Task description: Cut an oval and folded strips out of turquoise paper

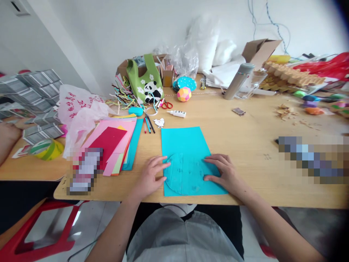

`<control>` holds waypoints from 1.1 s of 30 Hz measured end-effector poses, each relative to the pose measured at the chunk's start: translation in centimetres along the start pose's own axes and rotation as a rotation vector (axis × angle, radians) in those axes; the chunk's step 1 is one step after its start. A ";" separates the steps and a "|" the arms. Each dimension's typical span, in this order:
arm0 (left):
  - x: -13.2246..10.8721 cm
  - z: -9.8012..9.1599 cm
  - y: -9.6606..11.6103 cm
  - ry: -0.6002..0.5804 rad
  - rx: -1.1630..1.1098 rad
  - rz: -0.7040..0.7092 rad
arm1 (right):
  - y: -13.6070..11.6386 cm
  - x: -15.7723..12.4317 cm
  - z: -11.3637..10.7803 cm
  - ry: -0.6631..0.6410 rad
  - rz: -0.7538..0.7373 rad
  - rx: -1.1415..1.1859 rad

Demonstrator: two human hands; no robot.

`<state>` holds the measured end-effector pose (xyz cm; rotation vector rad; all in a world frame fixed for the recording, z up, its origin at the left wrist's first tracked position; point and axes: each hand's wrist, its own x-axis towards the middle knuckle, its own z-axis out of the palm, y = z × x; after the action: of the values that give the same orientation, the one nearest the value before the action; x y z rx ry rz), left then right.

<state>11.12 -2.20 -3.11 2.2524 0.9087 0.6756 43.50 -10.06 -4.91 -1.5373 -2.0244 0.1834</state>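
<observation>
A turquoise sheet of paper (181,140) lies flat on the table in front of me. On its near half rests a round turquoise disc (187,176), wrinkled, with a vertical seam line. My left hand (151,176) is open at the disc's left edge, its fingers spread and the fingertips at the rim. From the other side, my right hand (225,173) has its thumb and fingers apart at the disc's right edge, partly over the sheet. Neither hand's fingers are closed round anything. Whether the disc is stuck to the sheet, I cannot tell.
Coloured paper sheets (109,136) are stacked at left beside a blurred phone (85,171). Pens (148,124), red-handled scissors (167,105) and a white glue bottle (177,114) lie beyond the sheet. Farther back stand a green panda bag (141,78) and a grey flask (238,82).
</observation>
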 end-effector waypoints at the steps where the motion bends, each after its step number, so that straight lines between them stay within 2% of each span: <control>1: 0.1 0.0 0.0 -0.029 0.022 0.021 | -0.1 0.1 -0.2 -0.023 0.004 0.007; 4: 0.3 0.2 0.0 -0.077 0.072 0.034 | -0.9 0.5 -1.1 -0.101 -0.001 0.038; 9: 0.3 0.5 -0.2 -0.065 0.102 0.049 | -2.8 1.6 -1.9 -0.184 -0.070 0.019; 22: 0.3 0.6 0.0 -0.076 0.151 0.051 | -6.0 3.8 1.1 -0.333 -0.317 -0.110; 28: 0.3 0.8 0.3 -0.093 0.152 0.049 | -7.1 3.5 2.3 -0.407 -0.271 -0.116; 31: 0.7 0.6 0.6 -0.131 0.141 0.027 | -7.2 3.8 2.0 -0.453 -0.257 -0.088; 33: 1.1 -0.4 1.1 -0.148 0.123 0.030 | -6.9 4.2 1.3 -0.468 -0.251 -0.035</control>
<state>12.03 -1.94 -1.85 2.3926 0.8665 0.4699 36.39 -8.12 -1.35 -1.3313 -2.5733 0.4438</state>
